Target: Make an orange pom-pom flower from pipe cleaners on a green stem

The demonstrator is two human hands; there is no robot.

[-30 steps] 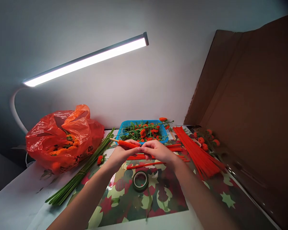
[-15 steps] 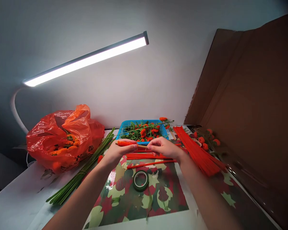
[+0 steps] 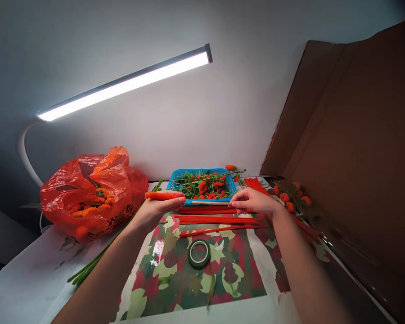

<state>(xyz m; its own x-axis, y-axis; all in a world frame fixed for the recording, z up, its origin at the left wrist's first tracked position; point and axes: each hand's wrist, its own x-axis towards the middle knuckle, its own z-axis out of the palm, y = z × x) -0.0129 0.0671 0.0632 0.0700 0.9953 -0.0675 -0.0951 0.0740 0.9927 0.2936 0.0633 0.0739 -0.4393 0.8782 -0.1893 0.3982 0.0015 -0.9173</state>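
My left hand is closed on an orange coiled pipe cleaner, which lies along its fingers with the thumb at its right end. My right hand pinches the right end of a thin wooden stick. The stick points left, and its free tip is a short gap away from the coil. Beneath the hands, several straight red-orange pipe cleaners lie across the patterned mat. A roll of dark green tape rests on the mat nearer to me, its loose end trailing toward me.
Behind the hands stands a blue basket of orange pipe-cleaner flowers. An orange plastic bag and green stems are at left. More flowers and a cardboard sheet are at right, under a lit lamp.
The hands have moved apart, my left hand going left with the coil and my right hand going right with the stick. The stick has come out of the coil.
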